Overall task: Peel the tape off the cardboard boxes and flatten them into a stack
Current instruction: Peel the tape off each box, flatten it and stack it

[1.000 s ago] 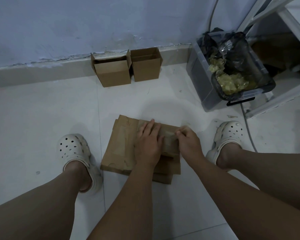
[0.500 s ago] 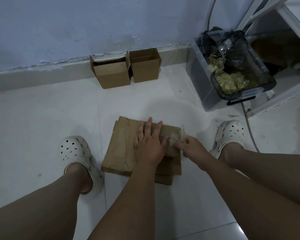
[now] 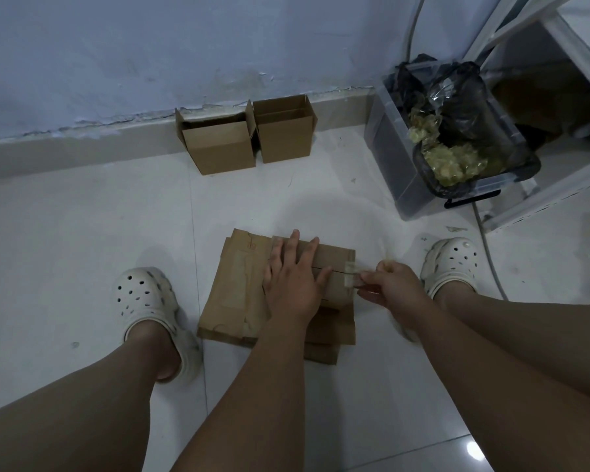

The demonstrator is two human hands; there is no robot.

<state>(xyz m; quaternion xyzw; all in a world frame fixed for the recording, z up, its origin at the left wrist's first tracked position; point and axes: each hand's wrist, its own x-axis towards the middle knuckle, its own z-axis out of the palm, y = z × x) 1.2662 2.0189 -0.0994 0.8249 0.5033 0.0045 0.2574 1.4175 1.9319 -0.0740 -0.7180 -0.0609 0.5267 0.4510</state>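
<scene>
- the left hand (image 3: 292,284) lies flat, fingers straight, pressing the top box (image 3: 334,255) onto the flattened stack (image 3: 232,301) on the floor (image 3: 82,233).
- the right hand (image 3: 390,284) (the nearer one) pinches the tape (image 3: 351,271) at the box's right edge; the seam runs left to right, so the pull likely goes rightward.

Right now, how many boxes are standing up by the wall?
2. The wider box stands against the wall; the narrower box stands close beside it, on its right. Others may be hidden outside the view.

White perforated clogs (image 3: 140,298), bare arms, legs
</scene>
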